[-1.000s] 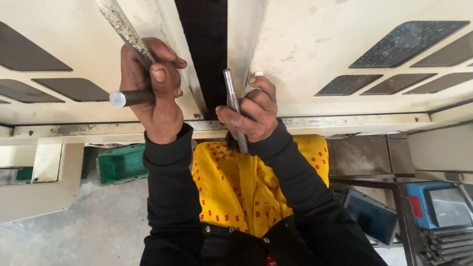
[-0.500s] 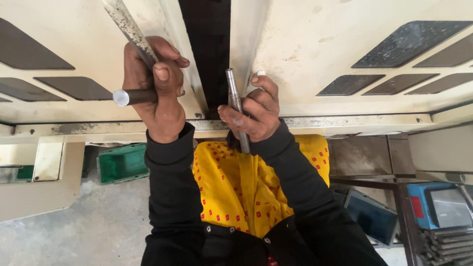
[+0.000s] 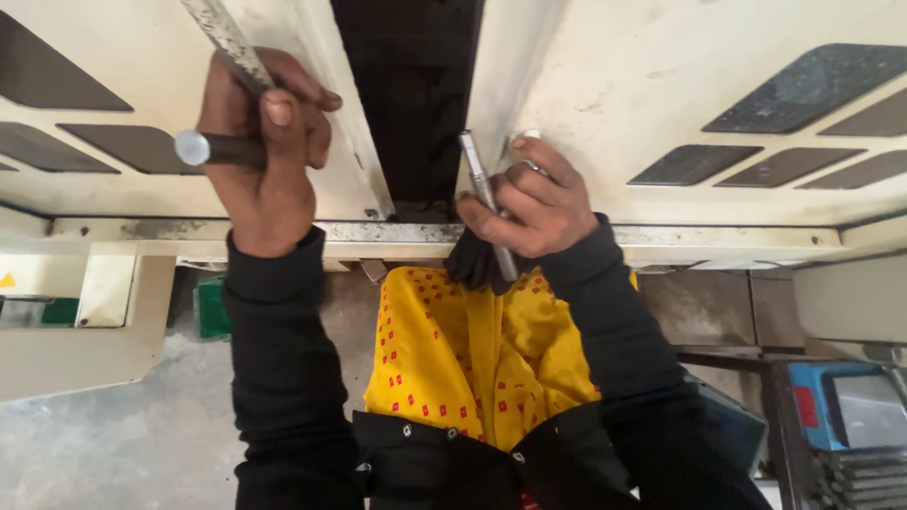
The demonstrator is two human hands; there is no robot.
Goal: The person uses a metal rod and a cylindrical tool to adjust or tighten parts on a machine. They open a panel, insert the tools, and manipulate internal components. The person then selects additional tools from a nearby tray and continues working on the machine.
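Observation:
My left hand (image 3: 260,151) is closed around a dark metal bar (image 3: 203,148) with a bright round end that sticks out to the left, and a flat grey metal strip (image 3: 222,38) runs up from the same fist. My right hand (image 3: 529,203) grips a thin silver rod (image 3: 484,194) that points up toward the dark gap (image 3: 411,94) between two cream panels. The right fingers also rest against the edge of the right cream panel (image 3: 680,85). Both arms wear black sleeves. A yellow cloth with red dots (image 3: 472,349) hangs below my hands.
The left cream panel (image 3: 104,57) and the right one carry dark slanted slots. A worn metal rail (image 3: 397,231) runs across under them. A green crate (image 3: 210,307) sits lower left on grey concrete floor (image 3: 113,444). A blue box (image 3: 846,406) stands lower right.
Both hands keep their grips. The left hand with its bar and strip has drifted slightly up and right. The right hand and rod have barely moved.

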